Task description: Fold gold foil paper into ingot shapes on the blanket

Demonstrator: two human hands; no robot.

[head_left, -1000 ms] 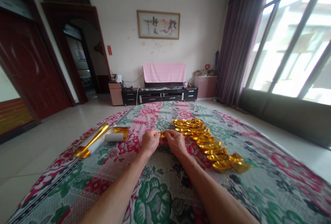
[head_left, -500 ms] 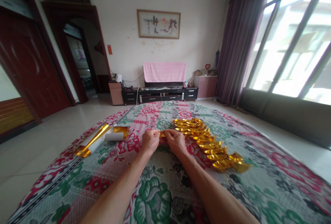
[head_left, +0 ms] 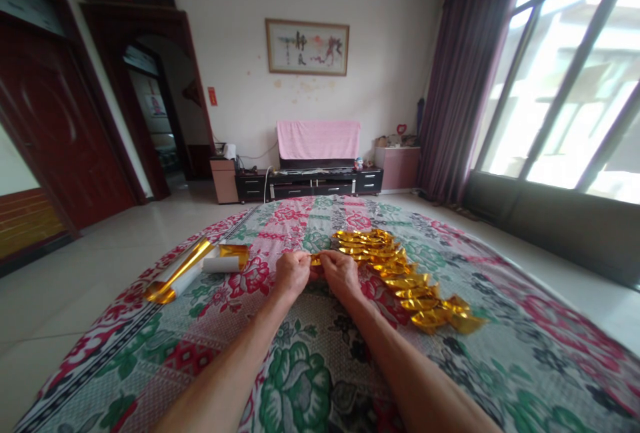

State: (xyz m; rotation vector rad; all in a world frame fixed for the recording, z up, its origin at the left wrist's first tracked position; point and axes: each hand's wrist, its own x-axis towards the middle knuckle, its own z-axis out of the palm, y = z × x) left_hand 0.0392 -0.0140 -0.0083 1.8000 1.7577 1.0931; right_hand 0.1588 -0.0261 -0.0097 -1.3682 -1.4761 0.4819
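Observation:
My left hand (head_left: pixel 291 273) and my right hand (head_left: pixel 341 273) are side by side at the middle of a flowered cloth (head_left: pixel 310 379), both pinched on a small piece of gold foil paper (head_left: pixel 315 260) held between them. Most of that piece is hidden by my fingers. Right of my right hand runs a curved row of several folded gold foil pieces (head_left: pixel 400 279), reaching from behind my hands toward the near right.
At the left on the cloth lie a rolled gold foil sheet (head_left: pixel 176 275) and a white roll (head_left: pixel 221 264) with gold foil at its end. Tiled floor surrounds the cloth. A low TV cabinet (head_left: pixel 310 184) stands at the far wall, windows and curtain at right, dark doors at left.

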